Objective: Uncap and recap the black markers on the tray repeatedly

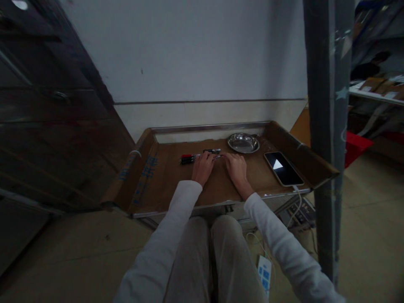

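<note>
Several pens with red and black caps or ends (187,159) lie side by side on the cardboard-lined table. My left hand (203,166) is curled over them, fingers closed on their right part, which it hides. Just beyond my left fingertips a separate dark pen (212,150) lies flat. To the right, my right hand (236,166) rests low over the cardboard with its fingers bent and closed. Its fingertips meet the end of a slim pen (217,156) that reaches across from my left hand.
A round shiny metal dish (243,143) stands at the back right. Nearer the right edge lies a phone (283,169) with a white cable. Raised cardboard flaps (135,162) border the table (170,193). A grey post (328,126) rises at the right; a person (370,69) is beyond.
</note>
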Tool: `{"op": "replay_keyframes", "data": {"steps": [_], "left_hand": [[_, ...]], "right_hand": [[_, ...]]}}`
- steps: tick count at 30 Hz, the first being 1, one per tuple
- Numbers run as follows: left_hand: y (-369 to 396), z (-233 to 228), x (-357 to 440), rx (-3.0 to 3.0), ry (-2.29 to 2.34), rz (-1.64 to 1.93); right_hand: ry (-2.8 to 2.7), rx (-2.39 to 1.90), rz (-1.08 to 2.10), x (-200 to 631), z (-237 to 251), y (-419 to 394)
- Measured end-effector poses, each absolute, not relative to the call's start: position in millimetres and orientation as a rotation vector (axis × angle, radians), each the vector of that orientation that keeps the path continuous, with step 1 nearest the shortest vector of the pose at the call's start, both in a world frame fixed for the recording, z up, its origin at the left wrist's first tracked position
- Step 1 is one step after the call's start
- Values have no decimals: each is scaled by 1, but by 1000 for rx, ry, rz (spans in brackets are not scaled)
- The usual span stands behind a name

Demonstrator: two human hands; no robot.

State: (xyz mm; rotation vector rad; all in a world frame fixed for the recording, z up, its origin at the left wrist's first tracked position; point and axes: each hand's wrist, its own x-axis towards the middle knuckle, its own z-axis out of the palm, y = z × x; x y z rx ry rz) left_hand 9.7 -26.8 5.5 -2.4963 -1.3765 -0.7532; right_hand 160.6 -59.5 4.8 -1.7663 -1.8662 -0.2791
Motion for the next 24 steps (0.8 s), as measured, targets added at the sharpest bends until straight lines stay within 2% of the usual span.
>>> {"op": "replay_keyframes", "data": {"steps": [11,19,24], "left_hand": [[-26,3,9,-2465,-1353,-796],[-31,7,4,-2453,-1465,-967],[-43,12,1,-2230,-1705,-927]], "right_hand": [[-1856,-1731,-233,162,0,-56],[-2137,-1165,9,153,11,-63],[-2044,-1207,56,153,0,-55]]}}
